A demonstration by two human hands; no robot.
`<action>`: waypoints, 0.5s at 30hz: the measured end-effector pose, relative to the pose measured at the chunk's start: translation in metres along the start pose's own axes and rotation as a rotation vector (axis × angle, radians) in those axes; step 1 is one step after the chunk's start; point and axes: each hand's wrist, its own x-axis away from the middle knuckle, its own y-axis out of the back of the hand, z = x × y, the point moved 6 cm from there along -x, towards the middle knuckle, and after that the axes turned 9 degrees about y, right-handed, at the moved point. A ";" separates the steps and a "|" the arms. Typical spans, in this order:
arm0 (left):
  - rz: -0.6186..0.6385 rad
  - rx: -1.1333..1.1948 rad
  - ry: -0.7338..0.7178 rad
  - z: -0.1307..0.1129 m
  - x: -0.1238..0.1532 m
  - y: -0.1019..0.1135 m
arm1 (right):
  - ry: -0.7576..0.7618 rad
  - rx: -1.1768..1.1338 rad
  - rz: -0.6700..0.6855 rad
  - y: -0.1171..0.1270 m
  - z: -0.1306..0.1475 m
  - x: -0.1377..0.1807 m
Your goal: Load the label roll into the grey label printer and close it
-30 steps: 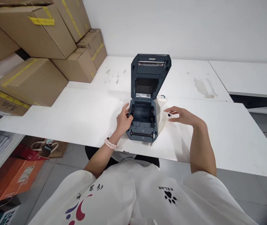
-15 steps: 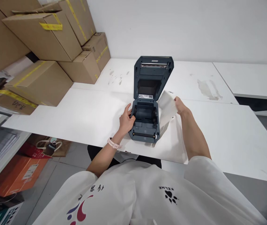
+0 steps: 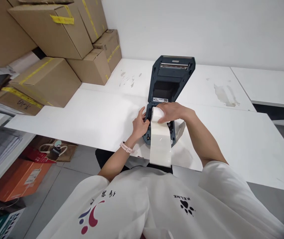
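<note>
A dark label printer (image 3: 173, 83) stands on the white table with its lid raised. My right hand (image 3: 170, 111) grips a roll of white labels (image 3: 157, 113) at the printer's rear bay. From the roll a long label strip (image 3: 160, 144) runs down over the printer's front and past the table edge. At the printer's left side, my left hand (image 3: 140, 125) has its thumb and fingers closed around the edge of the body, index finger raised. Most of the inside of the bay is hidden behind the roll, strip and right hand.
Brown cardboard boxes (image 3: 48, 81) are stacked at the left of the white table (image 3: 102, 116). A strip of pale backing paper (image 3: 181, 131) lies right of the printer. Left and below, an orange box (image 3: 19, 181) and a paper bag (image 3: 69, 152) stand on the floor.
My right hand has come from the right of the printer to over its open bay with the label roll. The strip now hangs down the front. My left hand stays at the printer's side.
</note>
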 end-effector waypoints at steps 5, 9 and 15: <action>0.009 0.004 0.011 -0.002 0.002 0.001 | -0.055 0.063 0.059 -0.022 0.004 -0.005; 0.007 0.029 0.009 -0.001 0.002 0.000 | 0.032 -0.008 -0.271 -0.022 0.032 0.041; 0.004 0.071 -0.005 0.002 0.000 -0.002 | 0.111 -0.131 -0.494 -0.073 0.086 0.094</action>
